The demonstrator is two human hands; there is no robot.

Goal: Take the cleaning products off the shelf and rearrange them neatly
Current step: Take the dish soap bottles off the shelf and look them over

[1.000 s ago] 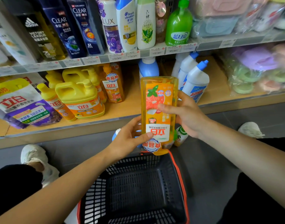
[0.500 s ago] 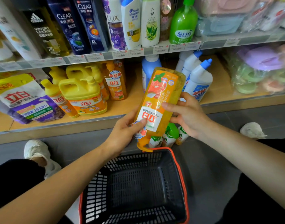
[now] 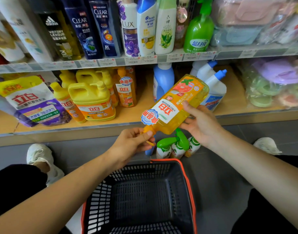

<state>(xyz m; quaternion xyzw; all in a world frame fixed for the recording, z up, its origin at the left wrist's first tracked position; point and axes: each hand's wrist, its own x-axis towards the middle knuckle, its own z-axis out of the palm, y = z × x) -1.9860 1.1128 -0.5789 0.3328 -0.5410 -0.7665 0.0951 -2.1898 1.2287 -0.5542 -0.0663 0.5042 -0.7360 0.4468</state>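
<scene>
An orange dish-soap bottle [image 3: 176, 105] hangs tilted in the air in front of the lower shelf [image 3: 101, 128], cap end down-left, base up-right. My left hand [image 3: 131, 144] pinches its orange cap. My right hand [image 3: 201, 124] holds the bottle's body from the right, thumb on the label. On the shelf stand a yellow jug [image 3: 91, 100], a matching orange bottle [image 3: 126, 89], a blue bottle [image 3: 163, 80] and white toilet-cleaner bottles [image 3: 214, 88]. Green-capped spray bottles [image 3: 176, 146] stand on the floor below the held bottle.
A dark shopping basket [image 3: 188, 183] with an orange rim sits on the floor between my knees. A detergent pouch [image 3: 31, 102] leans at the shelf's left. Shampoo bottles [image 3: 101, 27] fill the upper shelf. Bagged plastic goods [image 3: 273, 81] lie at the right.
The bottle has tipped from upside-down vertical toward lying sideways, base swinging right. My left hand slid from the label down to the cap.
</scene>
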